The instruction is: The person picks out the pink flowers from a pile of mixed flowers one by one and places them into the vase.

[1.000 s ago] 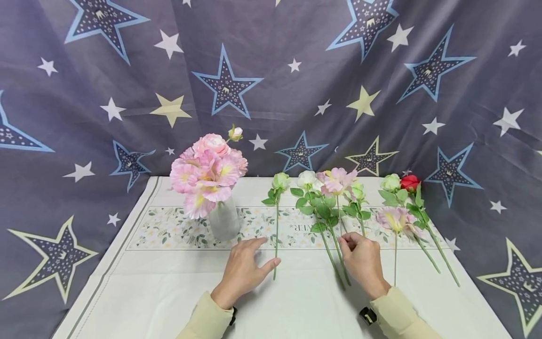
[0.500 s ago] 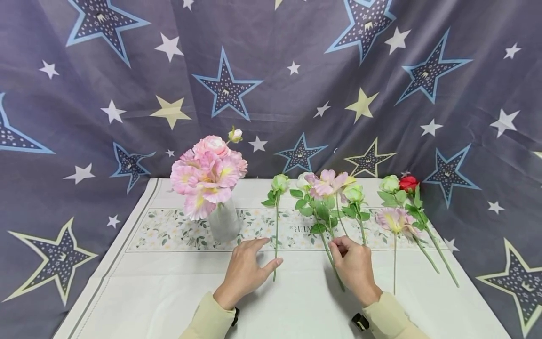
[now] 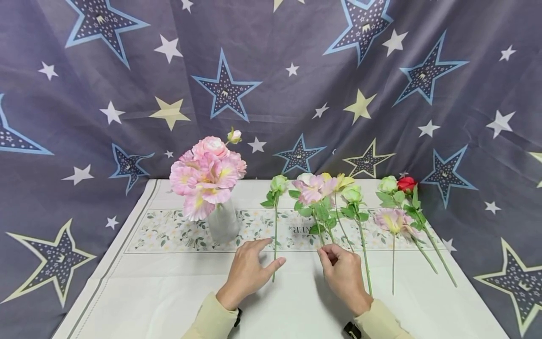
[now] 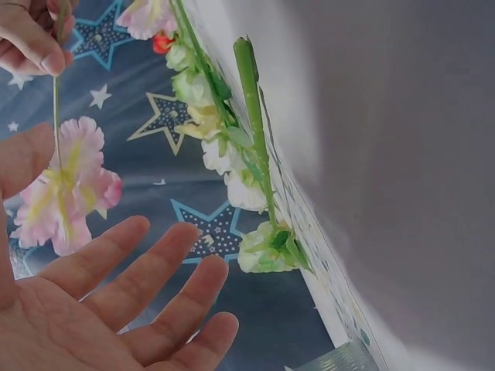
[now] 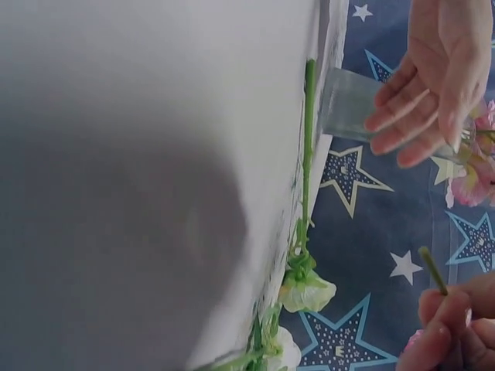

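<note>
My right hand (image 3: 346,278) pinches the thin stem of a pink flower (image 3: 314,189) with a yellow centre between thumb and fingertips. In the left wrist view this pink flower (image 4: 66,193) hangs off the table surface, its bloom pointing away from the hand. The right wrist view shows the cut stem end (image 5: 433,270) poking out of the pinch. My left hand (image 3: 247,270) holds nothing; its fingers are spread, as the left wrist view also shows. Beside its thumb lies a pale green rose (image 3: 278,183). A frosted vase (image 3: 223,222) with a pink bouquet (image 3: 207,174) stands beyond the left hand.
Right of the middle lie a yellow flower (image 3: 342,182), a second green rose (image 3: 352,194) and a white rose partly hidden. Farther right are another pink flower (image 3: 394,220), a green rose (image 3: 387,184) and a red rose (image 3: 406,184). A starry curtain (image 3: 262,70) hangs behind the table.
My right hand has moved left and a little nearer with the pink flower, uncovering the yellow flower and the green rose's stem. My left hand has shifted only slightly.
</note>
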`<state>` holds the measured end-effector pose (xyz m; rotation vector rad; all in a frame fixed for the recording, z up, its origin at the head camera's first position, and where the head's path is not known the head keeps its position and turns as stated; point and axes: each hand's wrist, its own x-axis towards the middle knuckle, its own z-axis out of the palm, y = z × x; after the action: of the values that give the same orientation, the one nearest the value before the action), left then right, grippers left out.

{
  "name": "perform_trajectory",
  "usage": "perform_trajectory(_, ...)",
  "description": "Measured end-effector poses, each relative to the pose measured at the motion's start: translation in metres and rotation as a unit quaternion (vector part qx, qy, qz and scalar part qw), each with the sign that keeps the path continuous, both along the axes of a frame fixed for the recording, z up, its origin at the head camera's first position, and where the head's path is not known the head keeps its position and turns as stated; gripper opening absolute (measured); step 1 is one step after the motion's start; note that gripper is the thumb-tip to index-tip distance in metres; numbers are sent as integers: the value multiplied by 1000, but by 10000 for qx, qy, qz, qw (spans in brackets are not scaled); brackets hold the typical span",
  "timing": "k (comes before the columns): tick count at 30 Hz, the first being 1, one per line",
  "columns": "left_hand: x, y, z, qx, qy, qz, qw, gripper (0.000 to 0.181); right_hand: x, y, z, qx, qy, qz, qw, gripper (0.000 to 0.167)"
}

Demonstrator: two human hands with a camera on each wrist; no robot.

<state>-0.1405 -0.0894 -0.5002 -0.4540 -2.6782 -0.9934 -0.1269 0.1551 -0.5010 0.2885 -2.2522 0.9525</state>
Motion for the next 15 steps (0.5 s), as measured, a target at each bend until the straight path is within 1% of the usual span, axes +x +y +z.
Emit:
perform_trajectory(5, 0, 4, 1, 79, 72, -27, 9999, 58, 4, -8, -3, -46, 129, 62, 9999, 18)
perform_trajectory(11, 0, 11, 2, 301, -85, -171, 9994, 56, 10, -19, -4, -130, -29, 273, 9995, 20)
perform_trajectory(15, -1, 16, 4, 501, -34, -273, 9984, 52, 13, -25, -6, -169, -126, 418, 9989, 19)
